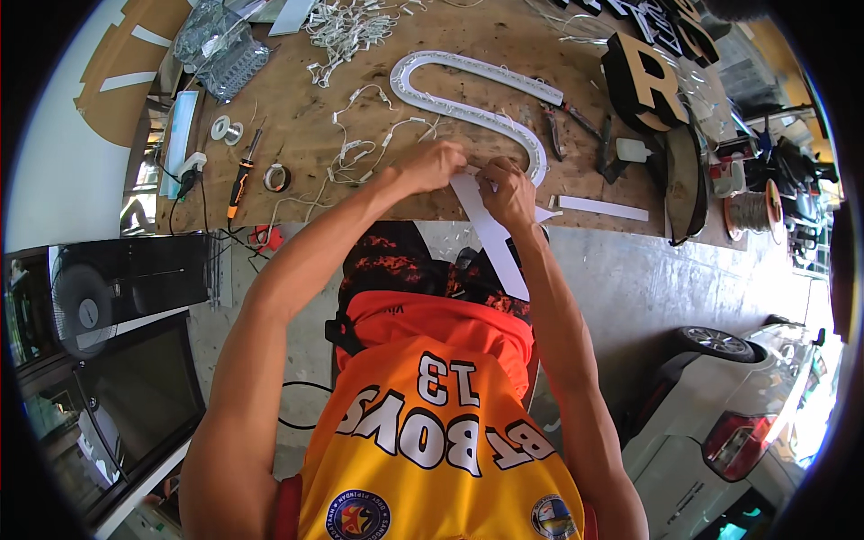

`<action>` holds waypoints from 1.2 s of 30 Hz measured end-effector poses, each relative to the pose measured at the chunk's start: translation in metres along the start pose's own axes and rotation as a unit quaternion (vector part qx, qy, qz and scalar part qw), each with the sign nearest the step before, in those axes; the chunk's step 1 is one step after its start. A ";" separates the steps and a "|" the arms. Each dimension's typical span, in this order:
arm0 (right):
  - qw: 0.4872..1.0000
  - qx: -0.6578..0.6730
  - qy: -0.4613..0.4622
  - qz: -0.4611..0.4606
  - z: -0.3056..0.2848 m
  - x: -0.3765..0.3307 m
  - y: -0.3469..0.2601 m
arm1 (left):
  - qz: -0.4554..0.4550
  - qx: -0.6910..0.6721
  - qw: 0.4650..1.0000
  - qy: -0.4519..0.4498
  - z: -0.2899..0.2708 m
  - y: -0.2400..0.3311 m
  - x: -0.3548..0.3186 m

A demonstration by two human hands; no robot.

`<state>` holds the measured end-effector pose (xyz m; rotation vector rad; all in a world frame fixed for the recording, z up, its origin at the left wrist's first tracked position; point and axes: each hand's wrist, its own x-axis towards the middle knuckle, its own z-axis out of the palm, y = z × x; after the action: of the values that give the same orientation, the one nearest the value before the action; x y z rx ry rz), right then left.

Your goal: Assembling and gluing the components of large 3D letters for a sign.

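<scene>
A long white strip (495, 238) slants from the table's front edge down over my lap. My left hand (436, 166) is closed at its upper end, fingertips pinched together. Right beside it, my right hand (509, 191) has its fingers curled on the strip's upper right side. What lies between the fingertips is partly hidden. Just beyond both hands lies a white S-shaped channel letter (486, 112), with small light modules and wire along its inside. Its near end runs in behind my right hand. A string of wired white light modules (364, 148) trails over the table toward my left hand.
On the wooden table (306, 108) lie a soldering iron (240, 187), a solder spool (232, 133), a tape roll (277, 178) and a heap of light modules (351, 36). Pliers (553, 130), a short white strip (603, 208) and a black-sided letter (643, 81) are at right.
</scene>
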<state>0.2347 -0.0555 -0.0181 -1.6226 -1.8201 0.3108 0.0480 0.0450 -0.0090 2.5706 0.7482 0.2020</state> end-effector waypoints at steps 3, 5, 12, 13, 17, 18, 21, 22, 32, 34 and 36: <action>1.000 -0.005 -0.014 0.012 -0.001 -0.001 0.001 | -0.047 -0.039 0.998 -0.028 -0.024 0.002 0.000; 0.999 -0.022 -0.032 0.020 -0.005 0.006 -0.003 | -0.069 -0.050 0.996 -0.035 -0.037 0.001 -0.002; 0.994 -0.106 0.014 -0.022 0.004 -0.009 -0.010 | -0.103 0.106 0.989 -0.003 -0.052 -0.007 -0.005; 0.991 -0.126 0.022 -0.028 0.004 -0.008 -0.010 | -0.101 0.109 0.989 0.005 -0.056 -0.009 -0.001; 0.986 -0.162 -0.037 -0.034 -0.008 0.007 -0.017 | -0.135 0.064 0.988 0.037 -0.070 -0.008 0.008; 0.985 -0.163 -0.036 -0.037 -0.009 0.010 -0.019 | -0.120 0.034 0.990 0.068 -0.074 -0.010 0.009; 0.986 -0.155 0.026 -0.056 -0.015 0.026 -0.027 | -0.092 -0.025 0.987 0.133 -0.092 -0.007 0.010; 0.986 -0.155 0.026 -0.056 -0.014 0.027 -0.028 | -0.110 -0.050 0.987 0.105 -0.103 -0.002 0.010; 0.994 -0.030 0.103 0.015 0.022 -0.002 -0.047 | -0.194 -0.053 0.979 0.025 -0.063 -0.002 -0.033; 0.990 0.031 0.138 0.028 0.029 -0.008 -0.055 | -0.216 -0.096 0.971 0.034 -0.052 -0.002 -0.042; 0.979 0.145 0.101 0.103 0.041 -0.016 -0.061 | -0.252 -0.177 0.950 0.052 -0.044 0.000 -0.048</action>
<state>0.1615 -0.0720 -0.0184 -1.5741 -1.3867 0.4649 -0.0037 0.0360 0.0290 1.9702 1.2537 0.2792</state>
